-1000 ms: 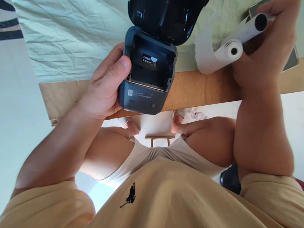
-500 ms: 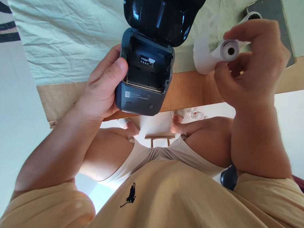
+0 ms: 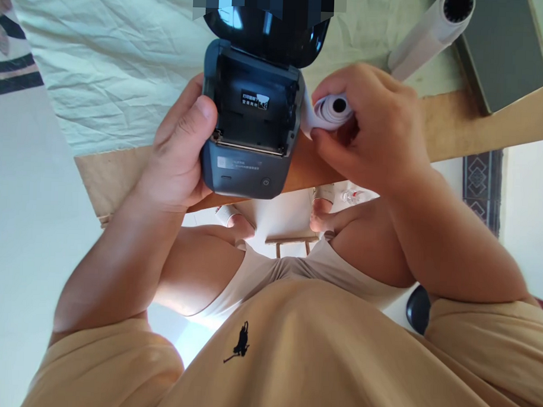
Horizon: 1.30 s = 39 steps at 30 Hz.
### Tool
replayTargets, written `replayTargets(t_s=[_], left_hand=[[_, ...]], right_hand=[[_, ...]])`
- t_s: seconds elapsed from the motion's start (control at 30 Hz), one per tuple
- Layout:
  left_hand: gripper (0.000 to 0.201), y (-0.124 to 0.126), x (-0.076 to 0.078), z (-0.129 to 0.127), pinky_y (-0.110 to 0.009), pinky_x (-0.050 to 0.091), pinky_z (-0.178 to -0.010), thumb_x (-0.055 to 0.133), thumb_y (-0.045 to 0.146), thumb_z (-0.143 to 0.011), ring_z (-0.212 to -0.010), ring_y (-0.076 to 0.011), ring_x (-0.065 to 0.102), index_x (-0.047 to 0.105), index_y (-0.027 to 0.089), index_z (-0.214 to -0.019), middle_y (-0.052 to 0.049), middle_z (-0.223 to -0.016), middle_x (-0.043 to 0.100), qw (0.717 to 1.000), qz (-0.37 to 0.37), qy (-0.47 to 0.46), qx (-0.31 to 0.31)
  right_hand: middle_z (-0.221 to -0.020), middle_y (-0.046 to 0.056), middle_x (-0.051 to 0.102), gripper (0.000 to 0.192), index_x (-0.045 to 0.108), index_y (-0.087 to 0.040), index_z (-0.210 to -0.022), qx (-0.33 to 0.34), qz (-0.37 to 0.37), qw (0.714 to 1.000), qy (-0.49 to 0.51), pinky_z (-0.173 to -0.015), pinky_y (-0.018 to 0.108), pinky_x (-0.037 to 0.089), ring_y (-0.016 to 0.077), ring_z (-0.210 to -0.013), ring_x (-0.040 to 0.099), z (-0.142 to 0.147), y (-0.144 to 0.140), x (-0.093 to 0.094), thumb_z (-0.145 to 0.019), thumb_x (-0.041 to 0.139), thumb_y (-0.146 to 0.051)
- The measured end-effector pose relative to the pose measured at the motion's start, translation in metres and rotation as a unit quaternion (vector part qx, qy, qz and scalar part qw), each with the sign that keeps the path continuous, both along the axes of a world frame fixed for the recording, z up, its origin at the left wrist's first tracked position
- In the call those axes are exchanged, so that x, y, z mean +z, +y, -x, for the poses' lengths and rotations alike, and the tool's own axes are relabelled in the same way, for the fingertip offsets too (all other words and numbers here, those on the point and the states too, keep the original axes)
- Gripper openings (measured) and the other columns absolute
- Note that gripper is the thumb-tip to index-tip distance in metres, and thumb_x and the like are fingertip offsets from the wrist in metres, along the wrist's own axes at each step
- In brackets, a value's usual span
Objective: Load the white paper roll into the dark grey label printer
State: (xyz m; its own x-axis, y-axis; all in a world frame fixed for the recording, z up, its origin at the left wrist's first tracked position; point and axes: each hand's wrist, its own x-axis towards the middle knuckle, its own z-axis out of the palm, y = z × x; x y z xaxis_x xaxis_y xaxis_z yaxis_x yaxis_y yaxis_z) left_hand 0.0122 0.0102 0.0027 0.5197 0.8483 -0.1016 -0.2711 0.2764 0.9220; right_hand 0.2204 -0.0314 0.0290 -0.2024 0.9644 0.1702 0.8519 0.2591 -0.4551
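My left hand (image 3: 177,156) grips the small dark printer (image 3: 250,125) at the near edge of the counter (image 3: 470,124), thumb on its left wall, lid open. My right hand (image 3: 372,130) pinches a small paper roll (image 3: 333,110) between its fingers, just right of the printer's open bay. A white tube (image 3: 431,34) and a dark flat device (image 3: 502,51) lie far right.
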Motion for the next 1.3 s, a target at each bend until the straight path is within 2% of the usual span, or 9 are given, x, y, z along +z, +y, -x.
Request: replayTargets(t_s=[0.2,0.33,0.43,0.5,0.6,0.7,0.9,1.07,1.3], left_hand=[[0.031,-0.002,0.002,0.0,-0.044,0.043,-0.087,0.047,0.045,-0.074,-0.11,-0.0285,0.048,0.05,0.028,-0.101,-0.003,-0.11,0.055,1.0,0.0,-0.003,-0.005],[0.031,-0.003,0.002,0.003,-0.041,0.042,-0.089,0.046,0.042,-0.076,-0.11,-0.0263,0.048,0.049,0.028,-0.103,-0.001,-0.111,0.054,1.0,-0.001,-0.003,-0.011],[0.034,-0.002,0.0,0.006,-0.037,0.043,-0.084,0.049,0.043,-0.074,-0.109,-0.0262,0.049,0.049,0.026,-0.105,-0.001,-0.111,0.054,1.0,-0.003,-0.01,-0.017],[0.036,-0.003,-0.001,0.007,-0.035,0.044,-0.081,0.051,0.044,-0.073,-0.109,-0.0266,0.049,0.049,0.026,-0.104,-0.002,-0.113,0.054,1.0,-0.011,-0.015,-0.015],[0.037,-0.004,0.0,0.007,-0.036,0.044,-0.084,0.054,0.045,-0.071,-0.112,-0.0271,0.048,0.049,0.026,-0.103,-0.002,-0.115,0.053,1.0,-0.02,-0.017,-0.011],[0.037,-0.005,0.0,0.005,-0.038,0.044,-0.085,0.052,0.046,-0.072,-0.109,-0.0254,0.05,0.049,0.027,-0.104,-0.003,-0.113,0.054,1.0,-0.002,-0.015,-0.002],[0.04,-0.002,-0.008,0.0,-0.043,0.047,-0.081,0.051,0.053,-0.067,-0.108,-0.0282,0.051,0.051,0.03,-0.1,-0.003,-0.11,0.056,0.999,-0.039,-0.014,0.023],[0.039,-0.001,-0.008,0.002,-0.046,0.044,-0.087,0.049,0.052,-0.068,-0.111,-0.0289,0.049,0.05,0.033,-0.102,-0.002,-0.113,0.054,0.999,-0.037,0.002,-0.003],[0.035,-0.004,-0.003,0.003,-0.04,0.045,-0.087,0.049,0.048,-0.072,-0.106,-0.0241,0.05,0.049,0.029,-0.102,-0.002,-0.111,0.054,1.0,-0.022,-0.011,-0.006]], right_hand=[[-0.099,0.005,0.043,0.031,0.05,-0.024,-0.1,-0.019,-0.014,0.999,-0.024,-0.081,0.027,0.04,0.0103,-0.088,0.044,-0.002,0.005,-0.007,-0.07,0.047,-0.032],[-0.102,0.001,0.047,0.036,0.044,-0.022,-0.102,-0.007,-0.026,1.0,-0.013,-0.087,0.026,0.04,0.01,-0.091,0.044,-0.004,0.005,-0.005,-0.067,0.049,-0.025],[-0.11,0.001,0.046,0.048,0.036,-0.02,-0.11,0.006,-0.033,0.999,0.009,-0.085,0.022,0.041,0.0084,-0.094,0.045,-0.006,0.003,-0.003,-0.064,0.045,-0.014],[-0.106,0.002,0.048,0.048,0.038,-0.019,-0.109,0.016,-0.032,0.999,0.011,-0.085,0.022,0.04,0.0081,-0.092,0.046,-0.006,0.002,-0.003,-0.062,0.041,-0.009],[-0.095,0.006,0.046,0.032,0.048,-0.018,-0.097,-0.003,-0.046,0.999,-0.013,-0.085,0.026,0.039,0.0114,-0.092,0.043,-0.007,0.002,-0.008,-0.066,0.046,-0.021],[-0.092,0.008,0.043,0.03,0.052,-0.02,-0.096,-0.027,-0.052,0.998,-0.026,-0.085,0.03,0.039,0.0128,-0.09,0.042,-0.008,0.002,-0.01,-0.07,0.047,-0.033],[-0.104,0.001,0.048,0.051,0.035,-0.022,-0.113,0.044,-0.021,0.998,0.042,-0.086,0.023,0.041,0.0084,-0.095,0.045,-0.011,-0.001,-0.006,-0.064,0.043,-0.011],[-0.099,0.005,0.044,0.035,0.046,-0.025,-0.103,-0.005,-0.041,0.999,-0.005,-0.089,0.027,0.04,0.0111,-0.096,0.043,-0.013,-0.002,-0.008,-0.069,0.048,-0.025],[-0.103,0.001,0.05,0.054,0.026,-0.023,-0.12,0.027,0.004,0.996,0.081,-0.073,0.02,0.041,0.0057,-0.081,0.047,-0.012,-0.003,-0.007,-0.068,0.039,-0.01]])
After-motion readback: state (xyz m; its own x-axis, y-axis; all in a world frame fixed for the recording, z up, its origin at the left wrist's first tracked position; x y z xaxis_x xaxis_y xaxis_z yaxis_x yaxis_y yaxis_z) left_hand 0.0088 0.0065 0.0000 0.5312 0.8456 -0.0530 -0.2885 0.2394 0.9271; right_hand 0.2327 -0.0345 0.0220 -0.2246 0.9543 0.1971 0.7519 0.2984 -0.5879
